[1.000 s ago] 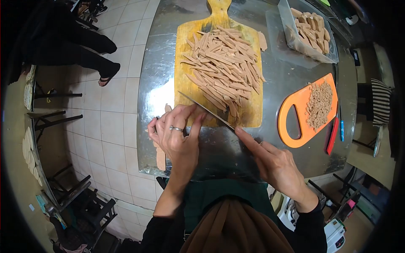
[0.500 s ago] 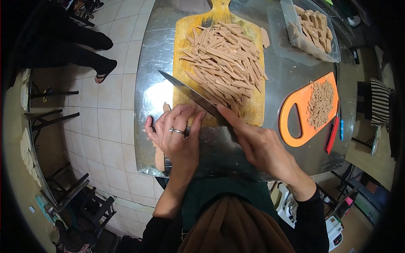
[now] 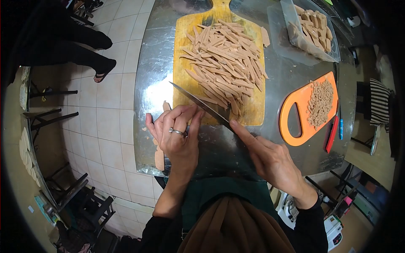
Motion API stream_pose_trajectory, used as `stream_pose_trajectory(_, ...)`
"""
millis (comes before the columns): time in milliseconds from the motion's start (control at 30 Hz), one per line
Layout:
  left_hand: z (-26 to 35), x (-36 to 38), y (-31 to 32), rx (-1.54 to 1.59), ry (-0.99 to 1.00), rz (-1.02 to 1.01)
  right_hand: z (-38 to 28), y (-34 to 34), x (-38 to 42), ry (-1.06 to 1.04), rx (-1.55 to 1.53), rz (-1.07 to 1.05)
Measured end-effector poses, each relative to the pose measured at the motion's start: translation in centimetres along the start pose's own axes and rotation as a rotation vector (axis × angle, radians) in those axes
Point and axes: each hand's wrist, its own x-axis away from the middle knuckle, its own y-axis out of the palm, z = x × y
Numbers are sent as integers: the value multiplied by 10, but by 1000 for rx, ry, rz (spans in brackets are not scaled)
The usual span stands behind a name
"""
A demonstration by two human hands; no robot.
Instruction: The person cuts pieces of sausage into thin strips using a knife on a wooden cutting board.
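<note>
Right hand (image 3: 272, 158) grips a knife (image 3: 202, 106) over the board (image 3: 254, 114); left hand (image 3: 175, 130) curls at the board's near-left corner, contents unclear.

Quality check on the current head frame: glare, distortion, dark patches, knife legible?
Head view: white glare on the metal table, just left of the wooden cutting board; head view: wide-angle distortion bows the table edges, corners fall to black; head view: the bystander's dark trousers partly merge into that black; head view: the knife has a readable blade outline.
</note>
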Motion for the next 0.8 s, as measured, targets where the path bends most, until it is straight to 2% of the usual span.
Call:
stream_pose_trajectory(367,1,0,-4,20,-11,-38,-6,11,-12,7,76,-14)
stream_pose_trajectory(467,-1,1,-2,25,-2,-11,-5,15,-27,6,12,0)
stream_pose_trajectory(567,1,0,-2,28,-10,-10,-1,20,-38,-81,-134,102)
stream_pose_trajectory(800,-3,3,3,13,16,51,7,13,-35,-127,-103,128)
